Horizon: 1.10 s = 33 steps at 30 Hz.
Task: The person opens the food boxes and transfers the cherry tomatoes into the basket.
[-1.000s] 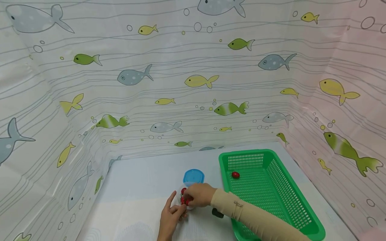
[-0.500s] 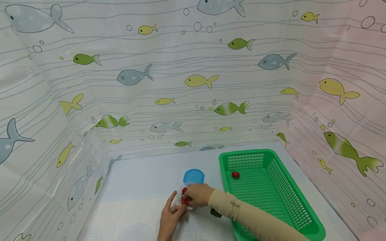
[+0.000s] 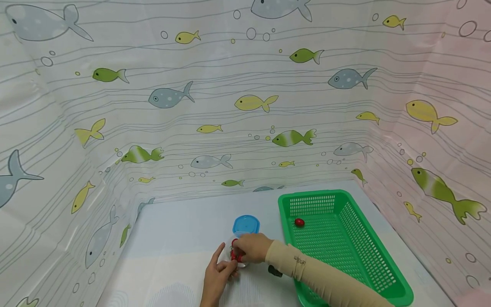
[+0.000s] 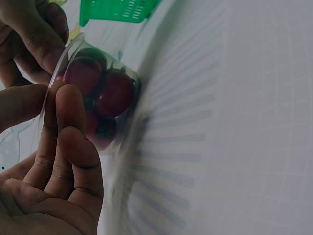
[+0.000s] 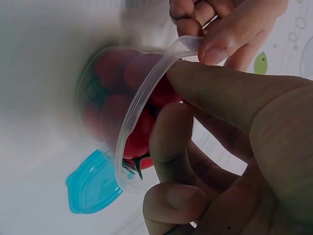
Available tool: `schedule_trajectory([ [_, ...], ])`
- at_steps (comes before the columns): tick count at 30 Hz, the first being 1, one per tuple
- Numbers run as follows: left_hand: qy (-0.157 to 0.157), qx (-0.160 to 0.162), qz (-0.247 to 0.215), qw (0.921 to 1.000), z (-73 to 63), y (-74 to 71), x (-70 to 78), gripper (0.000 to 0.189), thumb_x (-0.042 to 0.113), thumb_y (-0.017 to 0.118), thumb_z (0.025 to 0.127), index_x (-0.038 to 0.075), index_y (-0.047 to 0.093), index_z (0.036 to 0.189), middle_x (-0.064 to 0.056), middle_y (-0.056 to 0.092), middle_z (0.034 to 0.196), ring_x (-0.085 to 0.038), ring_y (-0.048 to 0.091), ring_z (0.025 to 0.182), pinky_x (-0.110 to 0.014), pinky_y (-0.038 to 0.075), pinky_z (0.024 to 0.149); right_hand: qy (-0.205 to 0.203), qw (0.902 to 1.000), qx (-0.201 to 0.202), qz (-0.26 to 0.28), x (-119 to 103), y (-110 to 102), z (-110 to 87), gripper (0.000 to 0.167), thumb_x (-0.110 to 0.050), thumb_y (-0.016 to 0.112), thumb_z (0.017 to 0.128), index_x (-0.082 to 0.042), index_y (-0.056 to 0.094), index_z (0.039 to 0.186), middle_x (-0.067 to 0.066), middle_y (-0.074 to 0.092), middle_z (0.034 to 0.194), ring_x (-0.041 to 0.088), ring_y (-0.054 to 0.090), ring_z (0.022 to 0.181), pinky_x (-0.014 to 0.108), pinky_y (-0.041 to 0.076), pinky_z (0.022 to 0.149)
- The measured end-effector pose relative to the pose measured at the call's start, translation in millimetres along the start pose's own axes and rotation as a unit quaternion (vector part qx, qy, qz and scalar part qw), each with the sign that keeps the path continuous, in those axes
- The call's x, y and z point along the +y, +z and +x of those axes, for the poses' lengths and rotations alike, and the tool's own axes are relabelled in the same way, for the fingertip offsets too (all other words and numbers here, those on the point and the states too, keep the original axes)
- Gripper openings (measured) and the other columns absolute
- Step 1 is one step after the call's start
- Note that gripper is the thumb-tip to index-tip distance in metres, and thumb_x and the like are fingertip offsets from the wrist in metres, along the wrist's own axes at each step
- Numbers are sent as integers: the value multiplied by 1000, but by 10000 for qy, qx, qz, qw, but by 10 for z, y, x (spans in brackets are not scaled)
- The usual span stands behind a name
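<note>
Left hand [image 3: 219, 273] pinches the rim of the clear plastic tub [image 5: 130, 120]; right hand [image 3: 251, 248] reaches among the cherry tomatoes [image 5: 140, 133] inside it, grip unclear. Likely step: picking or settling fruit; next calls for steadiness.

The tub [image 5: 141, 98] looks like clear, thin plastic, smooth, with a shiny rim. The tomatoes [image 5: 139, 134] in it have smooth, glossy skins. The lid [image 3: 246, 224] is translucent plastic, smooth and slightly shiny. The basket [image 3: 330, 241] is plastic, perforated, with a soft gloss on its solid rim. The sleeve [image 3: 326, 273] is matt, stretchy-looking cloth. The wall sheet [image 3: 215, 72] looks plastic-coated, creased, with a faint sheen; the bench [image 3: 184, 226] has a smooth, mostly matt surface.
</note>
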<state>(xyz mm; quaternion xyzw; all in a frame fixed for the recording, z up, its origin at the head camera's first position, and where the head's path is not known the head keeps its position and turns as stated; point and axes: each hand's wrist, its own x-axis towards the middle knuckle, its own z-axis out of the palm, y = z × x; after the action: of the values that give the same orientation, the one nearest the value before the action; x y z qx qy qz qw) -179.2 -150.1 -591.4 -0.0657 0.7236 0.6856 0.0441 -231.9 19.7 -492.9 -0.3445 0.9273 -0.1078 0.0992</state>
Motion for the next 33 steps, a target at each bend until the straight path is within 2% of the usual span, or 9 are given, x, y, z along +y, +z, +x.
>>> schedule_trajectory([
  [9,-66,18,35,10000,-32,10,58,78,19,73,95,4,29,158,-17,74,87,-29,71,74,-30,53,65,-66,9999,44,113,16,15,-9,19,-20,83,87,-21,69,99,-12,62,83,1,52,74,21,47,64],
  [18,-25,21,30,10000,-23,5,40,79,24,73,96,6,29,159,-15,74,87,-26,70,73,-30,52,65,-96,9999,84,-113,29,12,-22,24,-24,82,88,-22,73,110,-10,60,89,2,52,78,22,49,68],
  [26,138,32,37,9999,-29,18,55,79,26,74,95,8,30,159,-14,74,86,-24,71,71,-29,52,64,-127,9999,100,40,74,23,-16,18,-27,82,88,-24,76,104,-10,59,90,2,52,77,22,49,67],
  [33,105,41,54,9999,-28,21,53,81,27,75,94,7,31,159,-13,74,85,-23,70,70,-29,52,65,-222,9992,130,313,99,10,4,15,-25,80,89,-24,72,102,-13,60,86,0,52,75,21,46,64],
])
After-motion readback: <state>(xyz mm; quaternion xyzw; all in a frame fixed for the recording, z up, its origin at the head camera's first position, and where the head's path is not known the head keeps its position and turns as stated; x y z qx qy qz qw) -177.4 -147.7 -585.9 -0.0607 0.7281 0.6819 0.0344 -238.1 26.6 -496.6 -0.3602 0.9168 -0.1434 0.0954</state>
